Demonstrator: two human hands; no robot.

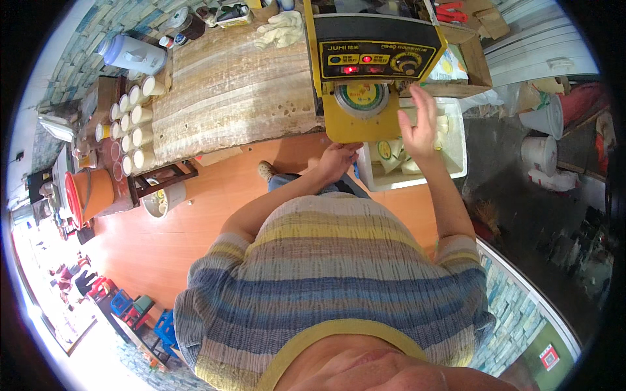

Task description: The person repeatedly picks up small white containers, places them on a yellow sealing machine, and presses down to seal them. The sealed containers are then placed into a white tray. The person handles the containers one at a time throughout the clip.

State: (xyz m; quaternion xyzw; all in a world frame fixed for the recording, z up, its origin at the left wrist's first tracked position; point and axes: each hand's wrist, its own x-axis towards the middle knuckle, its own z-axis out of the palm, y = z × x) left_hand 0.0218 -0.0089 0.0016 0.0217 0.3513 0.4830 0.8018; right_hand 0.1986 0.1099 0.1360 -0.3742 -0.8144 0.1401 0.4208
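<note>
Here, near the top centre of the frame, a yellow and black cup-sealing machine (365, 72) sits at the edge of a pale wood-grain counter (228, 91), with a round sealed cup top (360, 98) showing in its front tray. The person's right hand (419, 124) is raised just right of that tray, fingers spread open and flat, holding nothing; it hovers over a white tub (456, 140) that holds several sealed cups. The left hand (339, 159) reaches up beneath the yellow tray's lower edge, its fingers curled under the rim, and whether it grips anything cannot be told. Both forearms rise from the person's striped shirt, which fills the lower middle of the frame. On the left side of the counter stand rows of white paper cups (134, 124), with a lidded clear jug (134, 55) above them at the upper left. A pair of pale gloves (282, 29) lies at the counter's top edge. An orange bucket (88, 194) sits at the far left, and the orange floor (195, 215) spreads below the counter. White buckets (541, 133) stand at the right.
</note>
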